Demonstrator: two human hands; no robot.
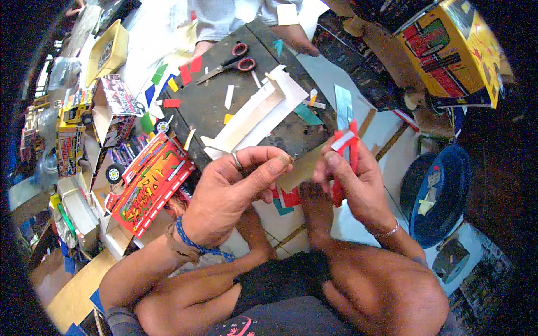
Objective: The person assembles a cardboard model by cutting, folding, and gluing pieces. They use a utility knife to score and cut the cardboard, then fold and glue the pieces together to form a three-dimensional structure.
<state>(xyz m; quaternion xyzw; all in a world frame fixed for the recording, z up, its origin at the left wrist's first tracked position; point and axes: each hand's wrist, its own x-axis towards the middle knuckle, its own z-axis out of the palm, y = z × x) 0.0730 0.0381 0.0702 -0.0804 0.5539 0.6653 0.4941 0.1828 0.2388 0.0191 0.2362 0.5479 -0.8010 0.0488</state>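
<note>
My left hand (241, 179) is raised over the near edge of a dark wooden board (216, 109), thumb and forefinger pinched together. Whatever is between those fingertips, if anything, is too small to make out. To its right, my right hand (358, 185) is closed around a long, thin red object (353, 151) with a small white patch; its exact kind is unclear. A light blue strip (343, 103) shows just beyond its upper end. On the board lie scissors (232, 64) with black and red handles and a folded white card piece (252, 115).
Colored paper scraps (186, 73) are scattered over the board. Left are a red decorated panel (151, 187), toy truck parts (115, 173) and a yellow tray (107, 53). Right are a blue basin (440, 196) and a large yellow model vehicle (454, 53). Another person's feet (297, 39) rest beyond the board.
</note>
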